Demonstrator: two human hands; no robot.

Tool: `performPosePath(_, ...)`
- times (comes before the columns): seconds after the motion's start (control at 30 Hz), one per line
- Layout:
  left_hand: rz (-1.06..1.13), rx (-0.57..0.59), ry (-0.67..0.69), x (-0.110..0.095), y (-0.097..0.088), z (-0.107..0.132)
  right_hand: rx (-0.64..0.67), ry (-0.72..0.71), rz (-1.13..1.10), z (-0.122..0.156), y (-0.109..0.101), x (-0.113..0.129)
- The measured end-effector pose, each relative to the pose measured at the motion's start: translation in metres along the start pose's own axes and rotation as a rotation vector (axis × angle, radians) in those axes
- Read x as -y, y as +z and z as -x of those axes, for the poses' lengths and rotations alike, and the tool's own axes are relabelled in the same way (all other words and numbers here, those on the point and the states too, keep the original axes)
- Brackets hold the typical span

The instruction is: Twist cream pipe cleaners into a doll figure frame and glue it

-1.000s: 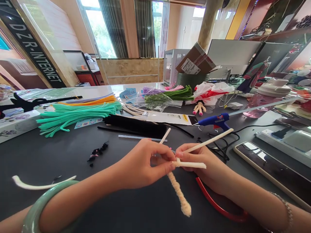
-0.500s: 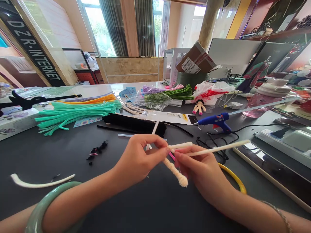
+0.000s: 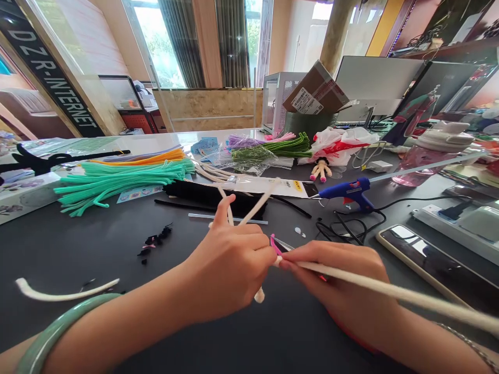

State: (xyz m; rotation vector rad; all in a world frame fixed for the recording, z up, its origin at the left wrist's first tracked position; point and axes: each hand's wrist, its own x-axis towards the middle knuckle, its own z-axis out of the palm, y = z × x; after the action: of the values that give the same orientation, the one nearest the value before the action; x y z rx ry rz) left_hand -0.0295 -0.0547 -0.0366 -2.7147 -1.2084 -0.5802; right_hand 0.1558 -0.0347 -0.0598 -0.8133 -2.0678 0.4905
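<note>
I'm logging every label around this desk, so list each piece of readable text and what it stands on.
"DZR-INTERNET": dark slanted panel, far left.
Too small to read: shipping label on the cardboard box.
Too small to read: print on the white packet beside the glue gun.
Too blurred to read: blue card.

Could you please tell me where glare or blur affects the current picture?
Head view: daylight washes out the left window; head view: bright reflections cover part of the phone; head view: the pale stem crossing the right hand looks soft.
</note>
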Motion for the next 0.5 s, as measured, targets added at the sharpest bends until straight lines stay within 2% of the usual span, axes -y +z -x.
performPosePath(0.1, 0.143, 0.139, 0.016, 0.001, -0.012, -0.003, 0.055, 0.176, -0.150, -0.007, -0.005, -0.002)
performPosePath(0.2, 0.350, 0.173, -0.003, 0.004, -0.019, -0.005, 0.104, 0.379, -0.417, -0.012, -0.006, -0.006)
performPosePath(0.27, 0.464, 0.129, -0.064, 0.006, -0.020, -0.006, 0.129, 0.499, -0.571, -0.013, -0.003, -0.010)
performPosePath(0.37, 0.571, 0.005, -0.149, 0.009, -0.016, -0.006, 0.135, 0.632, -0.718, -0.011, 0.001, -0.012)
performPosePath(0.5, 0.552, -0.153, -0.254, 0.009, -0.009, -0.007, 0.109, 0.702, -0.732, -0.006, 0.008, -0.007)
